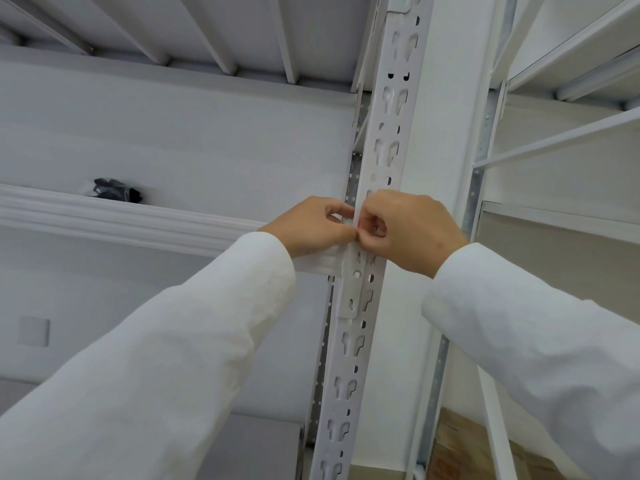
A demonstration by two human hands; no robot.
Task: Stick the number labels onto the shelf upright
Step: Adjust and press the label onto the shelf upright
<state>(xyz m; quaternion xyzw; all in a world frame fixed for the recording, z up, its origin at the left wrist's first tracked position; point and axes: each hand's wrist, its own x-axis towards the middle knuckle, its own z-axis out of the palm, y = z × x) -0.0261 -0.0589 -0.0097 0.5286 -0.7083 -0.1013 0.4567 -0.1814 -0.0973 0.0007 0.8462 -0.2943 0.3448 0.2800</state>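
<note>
White number label (350, 220), a small pale strip mostly hidden by fingers, sits at the centre of the frame, against the left edge of the white perforated metal shelf upright (388, 140); any print on it cannot be read. The upright runs from the top centre of the frame down to the bottom centre, leaning slightly, with rows of keyhole slots along its face. Both hands meet at the label. The left hand (311, 225), in from the lower left, has its fingers curled, thumb and forefinger pinching the strip's left side. The right hand (408, 230), in from the lower right, is also curled, its fingertips closed on the strip just beside the left thumb, so the two hands touch. Both arms wear long white sleeves (173, 358).

A white ribbed shelf beam (121, 220) crosses the left half of the frame and joins the upright just beneath the hands. On the shelf behind it, in the left middle of the frame, lies a small dark bundle (116, 190). White ribs of the shelf above (173, 29) fill the top left. A second white rack (571, 116) stands at the right edge.
</note>
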